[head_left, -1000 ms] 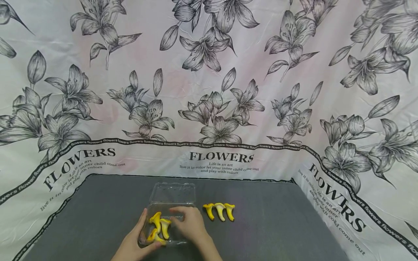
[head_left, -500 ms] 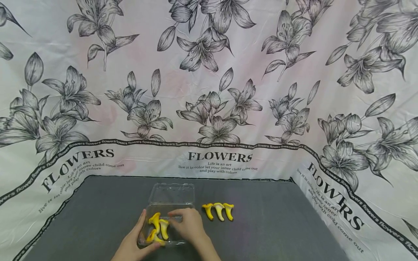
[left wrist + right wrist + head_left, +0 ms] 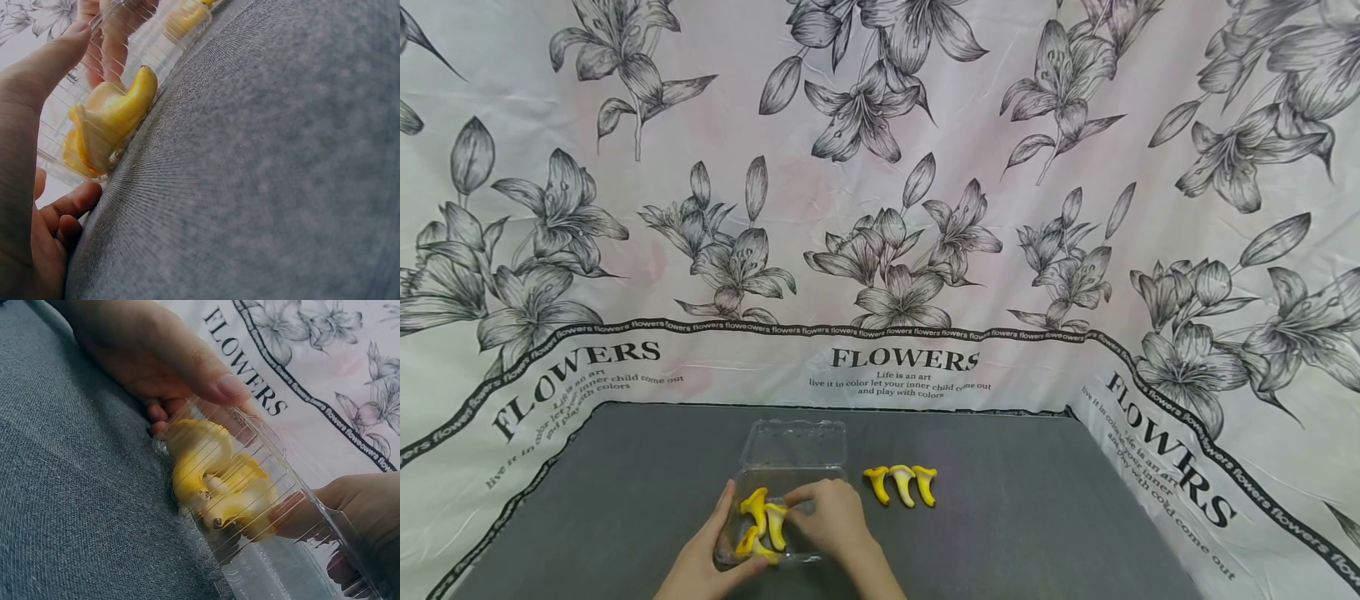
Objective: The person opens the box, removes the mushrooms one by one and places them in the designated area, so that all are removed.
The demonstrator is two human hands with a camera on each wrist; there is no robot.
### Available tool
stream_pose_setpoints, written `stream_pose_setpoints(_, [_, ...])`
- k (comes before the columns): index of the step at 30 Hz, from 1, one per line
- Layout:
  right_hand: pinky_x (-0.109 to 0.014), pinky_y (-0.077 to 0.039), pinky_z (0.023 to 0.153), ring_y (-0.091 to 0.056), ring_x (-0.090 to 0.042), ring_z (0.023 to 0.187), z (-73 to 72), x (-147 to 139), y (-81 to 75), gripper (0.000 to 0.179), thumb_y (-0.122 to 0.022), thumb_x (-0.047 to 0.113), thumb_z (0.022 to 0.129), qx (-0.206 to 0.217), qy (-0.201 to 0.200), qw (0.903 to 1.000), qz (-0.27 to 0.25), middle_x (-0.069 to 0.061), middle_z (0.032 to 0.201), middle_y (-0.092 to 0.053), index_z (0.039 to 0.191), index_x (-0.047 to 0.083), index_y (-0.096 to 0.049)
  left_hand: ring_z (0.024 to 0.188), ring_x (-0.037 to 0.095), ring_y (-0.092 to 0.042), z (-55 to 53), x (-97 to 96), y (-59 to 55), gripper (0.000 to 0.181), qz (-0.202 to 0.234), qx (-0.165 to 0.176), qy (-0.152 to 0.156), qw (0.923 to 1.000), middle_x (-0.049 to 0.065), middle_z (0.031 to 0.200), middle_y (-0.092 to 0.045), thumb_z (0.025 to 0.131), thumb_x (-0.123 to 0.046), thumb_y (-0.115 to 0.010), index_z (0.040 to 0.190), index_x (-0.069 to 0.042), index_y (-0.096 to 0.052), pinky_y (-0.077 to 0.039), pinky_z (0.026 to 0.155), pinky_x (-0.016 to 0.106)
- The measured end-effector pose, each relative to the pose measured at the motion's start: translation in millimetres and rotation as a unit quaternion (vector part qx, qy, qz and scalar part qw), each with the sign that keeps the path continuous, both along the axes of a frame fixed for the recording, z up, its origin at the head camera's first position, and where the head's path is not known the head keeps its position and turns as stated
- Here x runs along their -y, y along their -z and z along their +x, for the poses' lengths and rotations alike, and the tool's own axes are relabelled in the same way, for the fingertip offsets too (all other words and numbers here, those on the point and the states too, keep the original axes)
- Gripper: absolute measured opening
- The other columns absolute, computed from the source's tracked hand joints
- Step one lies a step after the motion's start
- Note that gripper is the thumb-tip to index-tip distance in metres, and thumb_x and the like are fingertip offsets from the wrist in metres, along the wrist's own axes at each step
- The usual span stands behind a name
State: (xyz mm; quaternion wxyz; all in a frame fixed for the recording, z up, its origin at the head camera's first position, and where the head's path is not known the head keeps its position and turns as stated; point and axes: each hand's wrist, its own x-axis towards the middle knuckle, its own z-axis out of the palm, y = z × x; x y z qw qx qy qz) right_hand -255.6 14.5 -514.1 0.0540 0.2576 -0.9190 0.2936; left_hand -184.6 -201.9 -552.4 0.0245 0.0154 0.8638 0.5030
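Observation:
A clear plastic clamshell box [image 3: 808, 557] lies on the grey cloth, its lid [image 3: 795, 443] folded back. Inside its left part are three yellow chanterelle mushrooms [image 3: 757, 510], close together. My left hand [image 3: 706, 550] grips the box's left side, thumb over the front rim and fingers along the outer wall. Reaching into the box, my right hand [image 3: 835, 518] pinches the cap of the rightmost chanterelle [image 3: 777, 530]. The right wrist view shows those fingertips [image 3: 290, 512] against the mushroom through the ribbed wall. Part of the box interior is hidden behind the right hand.
Three more yellow chanterelles [image 3: 902, 486] lie in a row on the grey tabletop [image 3: 1000, 500], right of the box. A white flower-printed cloth [image 3: 910, 250] hangs as a backdrop behind and at both sides of the table.
My right hand has moved slightly left inside the box, with the rightmost chanterelle shifting a little toward the others. The left hand keeps its grip on the box.

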Motion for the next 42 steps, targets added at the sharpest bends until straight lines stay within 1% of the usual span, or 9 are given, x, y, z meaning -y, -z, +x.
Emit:
stream_pose_setpoints(4, [-0.042, -0.059, 0.082, -0.072, -0.007, 0.079, 0.1, 0.6, -3.0, 0.012, -0.088, 0.026, 0.088, 0.009, -0.003, 0.9996, 0.025, 0.013, 0.095, -0.081, 0.100, 0.028, -0.088, 0.065, 0.012, -0.046, 0.1, 0.0, 0.1, 0.117, -0.002, -0.001, -0.002, 1.0000, 0.003, 0.084, -0.050, 0.090, -0.036, -0.086, 0.173, -0.017, -0.005, -0.046, 0.059, 0.025])
stream_pose_setpoints(6, [-0.039, -0.059, 0.079, -0.071, -0.007, 0.078, 0.2, 0.9, -4.0, 0.013, -0.089, 0.026, 0.087, 0.011, -0.002, 0.9995, 0.030, 0.013, 0.095, -0.081, 0.099, 0.029, -0.088, 0.065, 0.013, -0.046, -0.2, -0.1, -0.9, 0.117, -0.003, 0.008, -0.005, 1.0000, 0.003, 0.083, -0.050, 0.090, -0.037, -0.086, 0.173, -0.018, -0.005, -0.046, 0.059, 0.025])
stream_pose_setpoints(10, [-0.030, -0.055, 0.070, -0.069, -0.005, 0.075, 0.8, 1.0, -4.4, 0.014, -0.090, 0.024, 0.086, 0.007, -0.003, 0.9996, 0.028, 0.012, 0.094, -0.081, 0.098, 0.030, -0.088, 0.065, 0.014, -0.046, -1.0, 1.0, -2.1, 0.117, -0.002, 0.022, -0.006, 0.9997, 0.003, 0.080, -0.050, 0.091, -0.040, -0.085, 0.173, -0.020, -0.004, -0.044, 0.058, 0.026])
stream_pose_setpoints(13, [-0.026, -0.052, 0.065, -0.065, -0.002, 0.068, 1.2, 1.3, -3.9, 0.015, -0.090, 0.024, 0.086, 0.005, -0.005, 0.9996, 0.027, 0.012, 0.094, -0.081, 0.099, 0.030, -0.088, 0.065, 0.014, -0.046, -1.4, 1.6, -2.3, 0.117, -0.003, 0.024, -0.005, 0.9997, 0.003, 0.081, -0.049, 0.091, -0.040, -0.084, 0.173, -0.021, -0.004, -0.043, 0.058, 0.027])
stream_pose_setpoints(16, [-0.025, -0.051, 0.063, -0.063, -0.002, 0.065, 1.3, 1.9, -2.9, 0.015, -0.090, 0.024, 0.086, -0.004, -0.002, 0.9994, 0.035, 0.011, 0.093, -0.081, 0.099, 0.031, -0.088, 0.065, 0.014, -0.046, -1.2, 1.6, -2.4, 0.117, -0.004, 0.023, -0.004, 0.9997, 0.003, 0.081, -0.050, 0.091, -0.040, -0.084, 0.173, -0.020, -0.004, -0.043, 0.058, 0.027])
stream_pose_setpoints(22, [-0.029, -0.052, 0.064, -0.069, -0.008, 0.072, 0.1, 3.6, 0.8, 0.014, -0.089, 0.025, 0.087, -0.031, 0.009, 0.9977, 0.059, 0.012, 0.093, -0.081, 0.099, 0.032, -0.088, 0.065, 0.014, -0.045, -0.7, 1.3, -2.5, 0.117, -0.006, 0.019, -0.004, 0.9998, 0.002, 0.079, -0.048, 0.090, -0.040, -0.085, 0.173, -0.020, -0.004, -0.043, 0.058, 0.026])
stream_pose_setpoints(31, [-0.024, -0.049, 0.059, -0.060, 0.002, 0.063, -0.1, 4.0, 2.4, 0.010, -0.087, 0.021, 0.090, -0.048, 0.007, 0.9982, 0.034, 0.012, 0.089, -0.080, 0.099, 0.026, -0.088, 0.067, 0.013, -0.046, -0.6, 0.8, -1.7, 0.116, -0.010, 0.017, -0.011, 0.9997, 0.002, 0.081, -0.050, 0.091, -0.041, -0.085, 0.173, -0.022, -0.005, -0.043, 0.061, 0.027])
stream_pose_setpoints(38, [-0.019, -0.042, 0.054, -0.046, 0.003, 0.053, 2.3, 3.2, 0.8, 0.012, -0.084, 0.015, 0.092, -0.025, 0.002, 0.9996, 0.010, 0.010, 0.090, -0.081, 0.101, 0.021, -0.087, 0.068, 0.015, -0.047, -1.3, 1.9, -0.8, 0.117, -0.009, 0.018, -0.002, 0.9998, 0.003, 0.083, -0.050, 0.091, -0.039, -0.085, 0.173, -0.020, -0.004, -0.044, 0.059, 0.027])
stream_pose_setpoints(42, [-0.020, -0.046, 0.056, -0.056, 0.004, 0.060, 2.0, 2.0, 0.2, 0.011, -0.083, 0.014, 0.092, -0.037, 0.000, 0.9993, 0.001, 0.011, 0.090, -0.080, 0.100, 0.020, -0.087, 0.068, 0.015, -0.047, -2.4, 2.1, -0.7, 0.116, -0.010, 0.023, -0.002, 0.9997, 0.003, 0.082, -0.050, 0.092, -0.040, -0.084, 0.173, -0.020, -0.004, -0.045, 0.057, 0.027])
